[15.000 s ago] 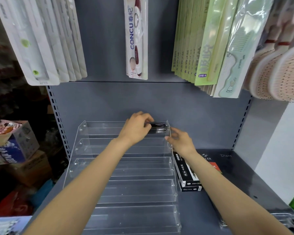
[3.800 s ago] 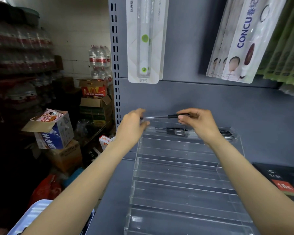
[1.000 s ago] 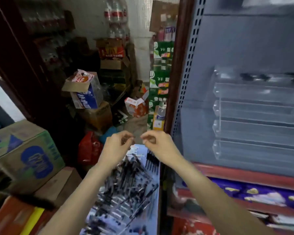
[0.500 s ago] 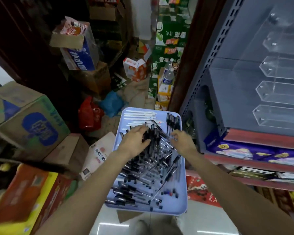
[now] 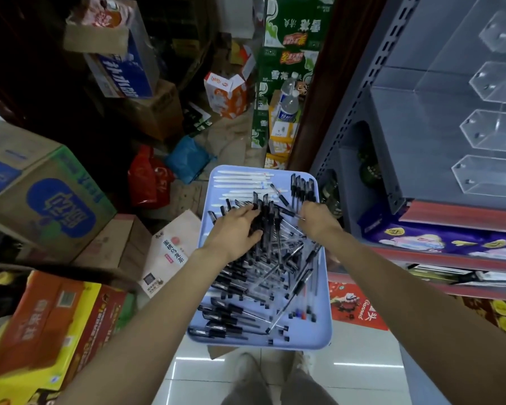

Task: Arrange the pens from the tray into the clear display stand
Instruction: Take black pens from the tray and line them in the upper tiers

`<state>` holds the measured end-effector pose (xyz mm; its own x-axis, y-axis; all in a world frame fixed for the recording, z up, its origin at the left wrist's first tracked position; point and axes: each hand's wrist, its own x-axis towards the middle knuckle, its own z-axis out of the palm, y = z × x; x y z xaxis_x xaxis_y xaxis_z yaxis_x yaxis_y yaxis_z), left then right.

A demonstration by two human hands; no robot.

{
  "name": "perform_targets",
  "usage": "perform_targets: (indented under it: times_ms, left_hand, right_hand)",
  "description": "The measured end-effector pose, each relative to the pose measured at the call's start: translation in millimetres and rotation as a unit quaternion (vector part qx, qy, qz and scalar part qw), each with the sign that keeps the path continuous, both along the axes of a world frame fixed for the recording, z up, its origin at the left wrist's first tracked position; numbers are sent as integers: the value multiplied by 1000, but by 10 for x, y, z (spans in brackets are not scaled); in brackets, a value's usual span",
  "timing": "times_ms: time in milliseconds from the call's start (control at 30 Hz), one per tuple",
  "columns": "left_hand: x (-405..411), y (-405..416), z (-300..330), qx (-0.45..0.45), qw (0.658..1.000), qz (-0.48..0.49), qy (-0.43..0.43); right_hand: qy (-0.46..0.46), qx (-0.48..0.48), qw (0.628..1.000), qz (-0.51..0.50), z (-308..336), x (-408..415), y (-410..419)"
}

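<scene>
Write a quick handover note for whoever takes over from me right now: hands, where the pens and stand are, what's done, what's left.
Left hand: on the heap of black pens, fingers curled around a few.
Right hand: pinching one pen at the heap's far right side.
Blue tray: low in front, loaded with pens; white pens lie along its far end.
Clear stand: on the grey shelf up to the right; the tiers in view look empty.
Done: nothing visible from here.
Left: lift a bunch, lay them in the stand, repeat.

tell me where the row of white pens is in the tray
In the head view, the white pens lie side by side at the far left end of the light blue plastic tray, just beyond the left hand.
</scene>
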<state>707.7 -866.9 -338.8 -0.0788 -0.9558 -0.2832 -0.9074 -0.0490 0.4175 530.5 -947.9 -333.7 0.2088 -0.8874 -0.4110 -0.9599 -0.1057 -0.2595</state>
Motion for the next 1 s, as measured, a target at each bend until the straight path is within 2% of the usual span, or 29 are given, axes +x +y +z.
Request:
perform_targets:
  times_ms: [233,333,433,600,767,867,1000]
  left_hand:
    - [-82,-38,159,-55,995,54,57]
    - [-167,-78,273,-76,979,108,153]
    - [-332,-189,521,-75,948,147,273]
    - [-662,-489,1103,-165,902,135,376]
    - [-1061,-806,1672,-237,883,121,387]
    - [-1353,-1009,1964,-263,897,94,342]
    - [-1861,-1344,2314,-261,933,31,247]
  right_hand:
    - [-44,-19,999,-24,164,-158,53]
    - [-160,-19,985,-59,363,-216,101]
    - [-302,-11,951,-70,615,-215,134]
    - [-390,-48,919,-24,1190,-306,33]
    - [-432,-95,896,-25,1711,-700,-207]
    - [-431,-150,890,-30,1978,-1099,-423]
    - [-488,-194,851,-3,2456,-1747,-735]
